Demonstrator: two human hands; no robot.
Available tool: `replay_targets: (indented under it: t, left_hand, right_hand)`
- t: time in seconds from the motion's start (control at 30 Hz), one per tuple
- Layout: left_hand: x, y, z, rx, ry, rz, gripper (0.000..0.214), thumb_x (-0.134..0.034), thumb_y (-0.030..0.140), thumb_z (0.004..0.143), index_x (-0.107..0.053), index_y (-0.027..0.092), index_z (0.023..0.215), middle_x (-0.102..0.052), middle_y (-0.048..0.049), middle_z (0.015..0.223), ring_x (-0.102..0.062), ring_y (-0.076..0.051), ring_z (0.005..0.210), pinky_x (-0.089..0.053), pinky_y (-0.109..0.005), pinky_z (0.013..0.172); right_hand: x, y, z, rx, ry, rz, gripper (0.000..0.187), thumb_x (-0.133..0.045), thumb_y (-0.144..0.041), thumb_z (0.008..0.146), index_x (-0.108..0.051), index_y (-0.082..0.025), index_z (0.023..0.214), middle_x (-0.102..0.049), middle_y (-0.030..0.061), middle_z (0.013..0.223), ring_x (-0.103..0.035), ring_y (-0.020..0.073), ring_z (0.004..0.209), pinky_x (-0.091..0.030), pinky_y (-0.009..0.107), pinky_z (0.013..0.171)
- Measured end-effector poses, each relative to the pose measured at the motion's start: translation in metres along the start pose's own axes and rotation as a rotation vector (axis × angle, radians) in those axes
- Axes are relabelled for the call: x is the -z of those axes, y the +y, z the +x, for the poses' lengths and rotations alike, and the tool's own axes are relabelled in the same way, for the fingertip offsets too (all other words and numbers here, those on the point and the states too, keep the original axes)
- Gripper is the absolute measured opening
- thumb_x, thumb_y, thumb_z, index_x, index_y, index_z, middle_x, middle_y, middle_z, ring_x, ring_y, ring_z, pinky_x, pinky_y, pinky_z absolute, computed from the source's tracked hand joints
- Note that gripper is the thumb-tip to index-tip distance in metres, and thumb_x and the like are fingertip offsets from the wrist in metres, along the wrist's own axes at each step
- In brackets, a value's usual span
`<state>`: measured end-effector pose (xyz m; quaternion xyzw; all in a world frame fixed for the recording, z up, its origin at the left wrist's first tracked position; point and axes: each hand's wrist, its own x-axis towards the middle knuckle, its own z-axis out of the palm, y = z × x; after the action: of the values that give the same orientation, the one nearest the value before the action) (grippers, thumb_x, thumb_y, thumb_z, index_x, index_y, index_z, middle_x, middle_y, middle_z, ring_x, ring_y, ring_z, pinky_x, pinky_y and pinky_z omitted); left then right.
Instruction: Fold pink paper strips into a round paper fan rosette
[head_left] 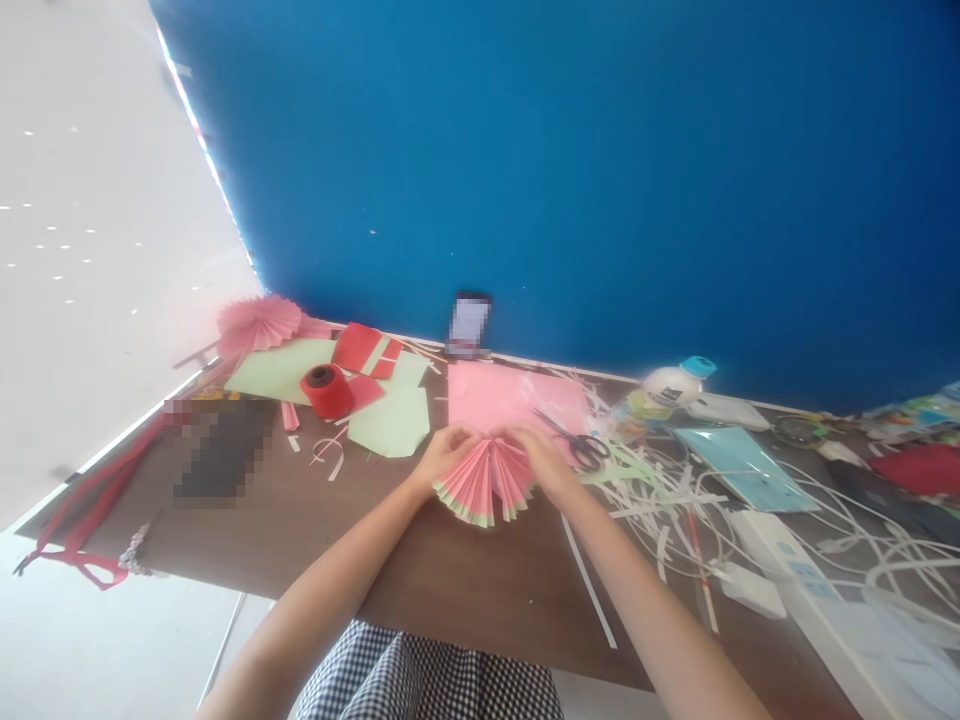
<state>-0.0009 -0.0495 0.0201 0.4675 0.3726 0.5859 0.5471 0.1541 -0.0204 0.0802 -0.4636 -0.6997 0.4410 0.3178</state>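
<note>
The left hand (442,457) and the right hand (541,462) both pinch the top of a pleated pink paper fan (484,482), fingers curled closed on its gathered folds from either side. The fan lies between them, equally near both, its green-edged pleats spreading toward the person over the brown tabletop (420,560). Black scissors (581,445) lie just beyond the right hand, and a red ribbon spool (326,390) sits well off to the left.

I am at a paper-craft workspace; my brown tabletop (465,590) sits against a blue partition wall (570,170); coloured paper sheets (390,415), white paper strips (660,500), scissors (581,445), a glue bottle (675,382) and a red ribbon roll (327,390) crowd its far edge.
</note>
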Motion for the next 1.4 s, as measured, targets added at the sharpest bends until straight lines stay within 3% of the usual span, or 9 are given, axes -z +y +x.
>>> replay_targets:
  t: [0.13, 0.23, 0.4, 0.57, 0.73, 0.9, 1.07, 1.23, 1.4]
  left_hand:
    - [-0.004, 0.001, 0.000, 0.001, 0.025, -0.007, 0.026, -0.060, 0.039, 0.072, -0.052, 0.014, 0.072, -0.060, -0.0030, 0.075, -0.057, -0.013, 0.074, -0.043, -0.026, 0.071]
    - [-0.007, 0.004, -0.001, -0.010, 0.036, -0.017, 0.025, -0.059, 0.038, 0.073, -0.052, 0.014, 0.072, -0.060, -0.0031, 0.074, -0.057, -0.013, 0.074, -0.043, -0.026, 0.073]
    - [-0.009, 0.009, -0.003, -0.049, 0.047, 0.004, 0.022, -0.058, 0.034, 0.075, -0.052, 0.014, 0.071, -0.058, -0.0018, 0.073, -0.055, -0.011, 0.071, -0.043, -0.024, 0.070]
    - [-0.007, 0.007, -0.004, -0.057, 0.054, 0.053, 0.022, -0.057, 0.035, 0.075, -0.053, 0.013, 0.072, -0.057, -0.0014, 0.072, -0.054, -0.011, 0.069, -0.042, -0.024, 0.067]
    - [-0.008, 0.001, -0.005, -0.046, 0.079, 0.091, 0.024, -0.053, 0.038, 0.078, -0.051, 0.014, 0.075, -0.057, -0.0027, 0.074, -0.055, -0.012, 0.071, -0.043, -0.025, 0.068]
    - [-0.011, 0.001, -0.005, -0.064, 0.136, 0.039, 0.025, -0.052, 0.039, 0.078, -0.050, 0.015, 0.072, -0.055, -0.0009, 0.071, -0.053, -0.011, 0.069, -0.044, -0.024, 0.068]
    - [-0.006, 0.005, -0.004, 0.048, 0.095, -0.067, 0.027, -0.061, 0.039, 0.070, -0.054, 0.013, 0.072, -0.057, -0.0016, 0.072, -0.055, -0.011, 0.067, -0.045, -0.023, 0.063]
    - [-0.004, 0.008, -0.003, 0.125, 0.028, -0.289, 0.026, -0.066, 0.035, 0.067, -0.053, 0.013, 0.071, -0.062, -0.0042, 0.080, -0.046, -0.004, 0.052, -0.040, -0.020, 0.054]
    - [-0.008, 0.008, -0.004, 0.158, 0.002, -0.448, 0.024, -0.066, 0.033, 0.068, -0.051, 0.014, 0.070, -0.058, -0.0024, 0.074, -0.050, -0.007, 0.061, -0.041, -0.022, 0.062]
  right_hand:
    - [0.009, -0.008, 0.001, -0.013, -0.061, -0.047, 0.024, -0.039, -0.026, 0.075, -0.062, -0.020, 0.071, -0.063, 0.0034, 0.092, -0.053, 0.0200, 0.098, -0.036, 0.034, 0.091]
    - [0.013, -0.012, -0.002, 0.084, -0.034, -0.137, 0.021, -0.044, -0.030, 0.076, -0.059, -0.019, 0.067, -0.062, 0.0043, 0.091, -0.054, 0.0215, 0.097, -0.037, 0.036, 0.090]
    - [0.009, -0.012, -0.007, 0.233, 0.047, -0.283, 0.022, -0.059, -0.037, 0.071, -0.061, -0.021, 0.085, -0.061, 0.0049, 0.091, -0.056, 0.0204, 0.088, -0.042, 0.034, 0.080]
    - [0.000, -0.005, -0.008, 0.243, 0.064, -0.262, 0.018, -0.054, -0.034, 0.077, -0.062, -0.021, 0.069, -0.063, 0.0032, 0.076, -0.058, 0.0183, 0.076, -0.044, 0.031, 0.071]
    - [-0.005, -0.001, -0.011, 0.408, 0.201, -0.410, 0.020, -0.048, -0.029, 0.081, -0.059, -0.021, 0.067, -0.059, 0.0030, 0.070, -0.054, 0.0184, 0.074, -0.041, 0.032, 0.070]
    - [-0.009, 0.000, -0.018, 0.524, 0.206, -0.478, 0.022, -0.043, -0.026, 0.084, -0.057, -0.022, 0.068, -0.057, 0.0035, 0.069, -0.052, 0.0183, 0.072, -0.041, 0.032, 0.068]
    - [-0.006, 0.007, -0.023, 0.455, 0.238, -0.476, 0.020, -0.044, -0.030, 0.084, -0.058, -0.024, 0.072, -0.059, 0.0034, 0.074, -0.054, 0.0191, 0.075, -0.041, 0.033, 0.071]
    - [0.001, 0.013, -0.021, 0.331, 0.207, -0.413, 0.020, -0.045, -0.034, 0.083, -0.058, -0.022, 0.074, -0.060, 0.0033, 0.077, -0.054, 0.0185, 0.075, -0.041, 0.031, 0.069]
    - [0.005, 0.013, -0.021, 0.296, 0.153, -0.386, 0.021, -0.046, -0.034, 0.082, -0.056, -0.022, 0.069, -0.057, 0.0023, 0.070, -0.052, 0.0178, 0.069, -0.041, 0.030, 0.065]
